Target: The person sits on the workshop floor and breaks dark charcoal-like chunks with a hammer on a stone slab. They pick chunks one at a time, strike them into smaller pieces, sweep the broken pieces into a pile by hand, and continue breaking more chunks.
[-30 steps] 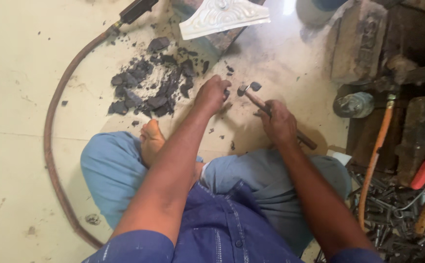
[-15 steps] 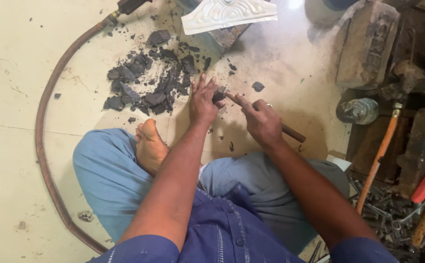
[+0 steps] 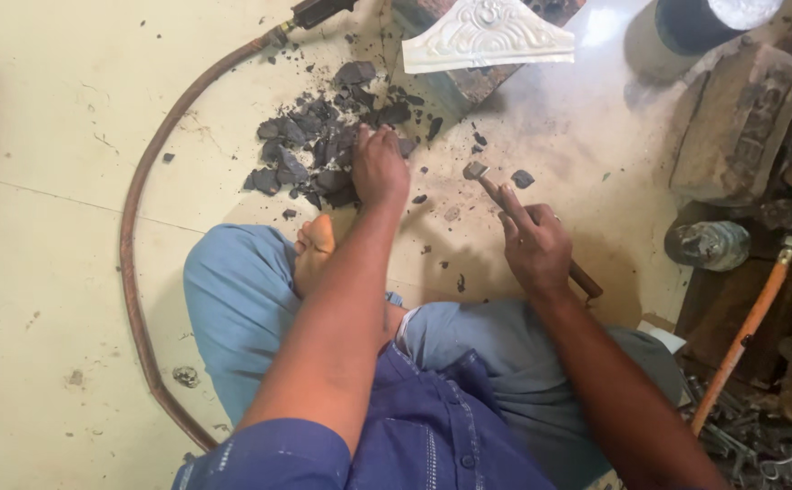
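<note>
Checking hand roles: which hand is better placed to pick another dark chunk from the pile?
Left. The left hand already rests on the pile of dark chunks, while the right hand grips the hammer off to the side.

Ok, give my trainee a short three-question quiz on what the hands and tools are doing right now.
1. True or false: the left hand rests on the heap of dark broken chunks on the pale floor.
2. What does the right hand hold?
A. an orange-handled tool
B. a small wooden-handled hammer
C. a white embossed metal panel
3. Fill in: the brown rubber hose curves along the person's ____ side.

Key
1. True.
2. B. The hammer head is raised off the floor, near a small dark loose fragment.
3. Left.
</note>
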{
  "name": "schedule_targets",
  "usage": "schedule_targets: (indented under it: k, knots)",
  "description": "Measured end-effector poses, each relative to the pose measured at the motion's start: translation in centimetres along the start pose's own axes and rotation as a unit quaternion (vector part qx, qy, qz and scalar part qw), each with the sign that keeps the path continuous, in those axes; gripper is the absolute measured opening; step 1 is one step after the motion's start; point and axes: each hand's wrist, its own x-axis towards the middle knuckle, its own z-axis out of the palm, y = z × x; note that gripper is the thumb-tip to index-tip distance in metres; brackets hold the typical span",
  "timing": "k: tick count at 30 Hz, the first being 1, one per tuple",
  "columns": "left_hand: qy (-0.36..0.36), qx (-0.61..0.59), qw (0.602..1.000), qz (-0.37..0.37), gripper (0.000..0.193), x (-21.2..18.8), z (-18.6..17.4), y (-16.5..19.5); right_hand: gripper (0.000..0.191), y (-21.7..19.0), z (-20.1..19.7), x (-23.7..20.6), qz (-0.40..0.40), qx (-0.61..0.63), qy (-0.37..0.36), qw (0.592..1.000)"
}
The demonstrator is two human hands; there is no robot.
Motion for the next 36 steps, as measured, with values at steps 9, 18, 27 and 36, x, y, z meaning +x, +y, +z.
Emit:
schedule_targets:
  k: [9, 18, 27, 36]
  knots:
    - [-0.191, 0.095, 0.960, 0.178, 0.043, 7.3, -9.8, -9.2, 0.052, -2.6, 1.1, 2.0, 0.072, 0.040, -0.065, 0.995]
    - [0.047, -0.112, 0.980, 0.157, 0.067, 4.6, -7.0, -11.3, 0.056, -12.3, 11.2, 8.8, 0.014, 0.060, -0.099, 0.993]
    - [-0.013, -0.066, 0.979, 0.192, 0.060, 5.0, -6.1, -9.9, 0.055, -12.3, 11.7, 8.4, 0.039, 0.067, -0.035, 0.996]
    - [-0.111, 0.003, 0.988, 0.104, 0.056, 3.8, -7.2, -12.5, 0.050, -10.5, 10.8, 7.1, 0.075, 0.051, -0.013, 0.996]
